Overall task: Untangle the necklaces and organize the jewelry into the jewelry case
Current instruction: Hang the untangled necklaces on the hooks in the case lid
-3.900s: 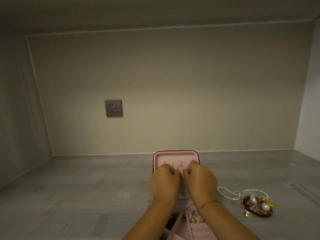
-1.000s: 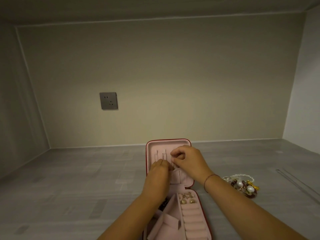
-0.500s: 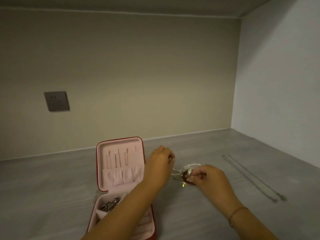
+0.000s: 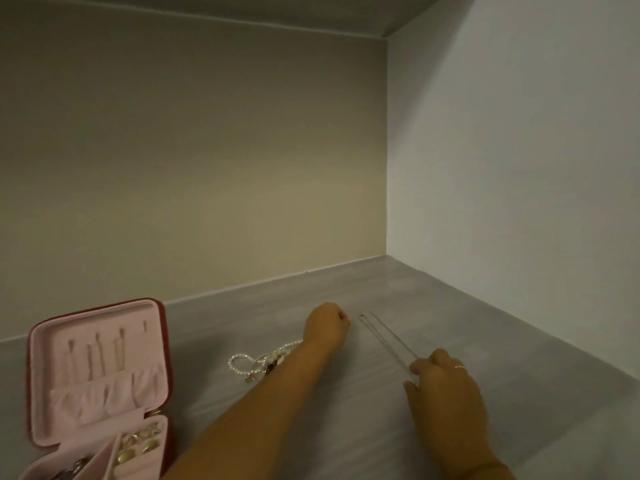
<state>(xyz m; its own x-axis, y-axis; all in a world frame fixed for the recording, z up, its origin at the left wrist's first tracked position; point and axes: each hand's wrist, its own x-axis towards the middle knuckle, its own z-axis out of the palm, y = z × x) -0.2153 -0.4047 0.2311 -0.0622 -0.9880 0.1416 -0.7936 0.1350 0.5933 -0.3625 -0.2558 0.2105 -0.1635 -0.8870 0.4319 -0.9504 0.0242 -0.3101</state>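
Note:
The pink jewelry case (image 4: 98, 372) stands open at the lower left, thin chains hanging in its upright lid and earrings lying in its tray. A tangle of pearl strands and dark beads (image 4: 258, 362) lies on the grey shelf, partly hidden behind my left forearm. A thin silver chain necklace (image 4: 384, 337) is stretched out straight to the right of it. My left hand (image 4: 327, 323) is curled into a fist just left of the chain's far end, apart from it. My right hand (image 4: 446, 382) pinches the chain's near end between thumb and fingers.
The grey shelf (image 4: 346, 410) meets a beige back wall and a white side wall (image 4: 519, 168) on the right. The case takes up the lower left corner of the view.
Both hands have left the pearl tangle and moved right to the thin chain. The view has swung further right, so the case now sits at the left edge.

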